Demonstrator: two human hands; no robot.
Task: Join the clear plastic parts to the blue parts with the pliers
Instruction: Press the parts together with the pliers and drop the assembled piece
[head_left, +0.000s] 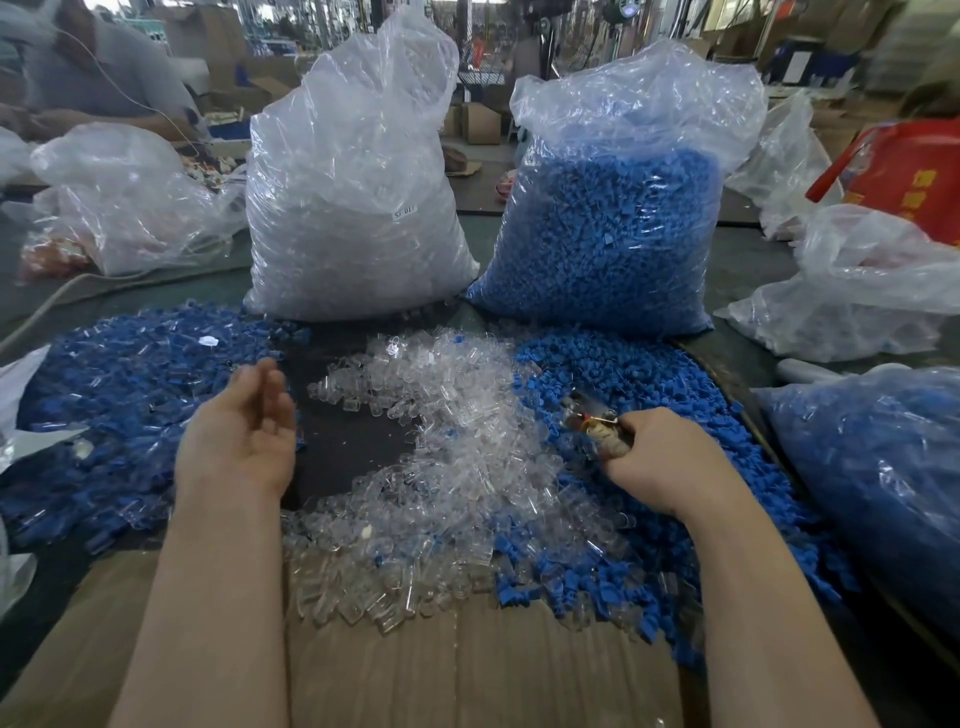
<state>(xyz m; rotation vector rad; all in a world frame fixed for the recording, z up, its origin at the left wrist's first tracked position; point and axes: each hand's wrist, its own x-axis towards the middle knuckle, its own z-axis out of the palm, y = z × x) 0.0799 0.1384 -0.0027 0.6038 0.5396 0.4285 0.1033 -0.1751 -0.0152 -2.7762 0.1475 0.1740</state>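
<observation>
The left hand (241, 431) hangs empty, fingers loosely spread, beside the heap of joined pieces (119, 405), while the right hand (660, 462) grips the pliers (592, 415) over the loose blue parts (649, 374). It looks like the gap between two joins, so the next move calls for picking one clear part from the middle pile (447, 415) and one blue part. Three heaps lie on the tabletop (343, 441), with two tall bags behind, one clear (353, 208), one blue (613, 234); the parts are too many to count.
</observation>
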